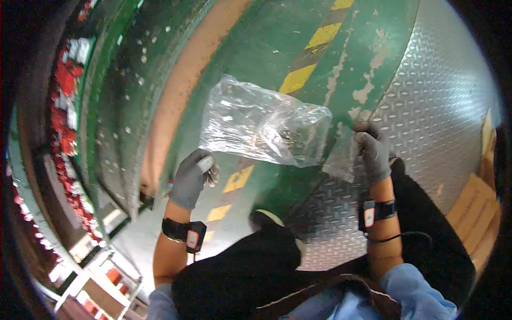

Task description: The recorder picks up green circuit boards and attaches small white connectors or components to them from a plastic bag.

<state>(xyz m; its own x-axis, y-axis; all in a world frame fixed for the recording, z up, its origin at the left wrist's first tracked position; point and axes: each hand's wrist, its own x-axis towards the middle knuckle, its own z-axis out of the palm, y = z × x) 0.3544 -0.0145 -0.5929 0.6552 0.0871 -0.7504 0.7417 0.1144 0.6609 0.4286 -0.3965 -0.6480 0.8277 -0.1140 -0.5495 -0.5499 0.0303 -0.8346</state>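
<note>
A clear plastic bag (261, 125) is stretched out in front of me, above a green floor with a yellow-and-dark striped line. It looks crinkled and shiny; whether anything lies inside it I cannot tell. Grey gloves cover both hands. My left hand (193, 178) is closed at the bag's near left corner, fingers curled in. On the other side, my right hand (373, 152) pinches the bag's right end, where the film hangs down in a loose flap. Each wrist wears a black strap with a small box.
Metal tread plate (432, 80) covers the floor at right. Cardboard (474, 213) lies at the far right. A curved green structure with a tan band (184, 90) rises at left, beside racks with red items (66, 77). A white metal frame (80, 280) stands lower left.
</note>
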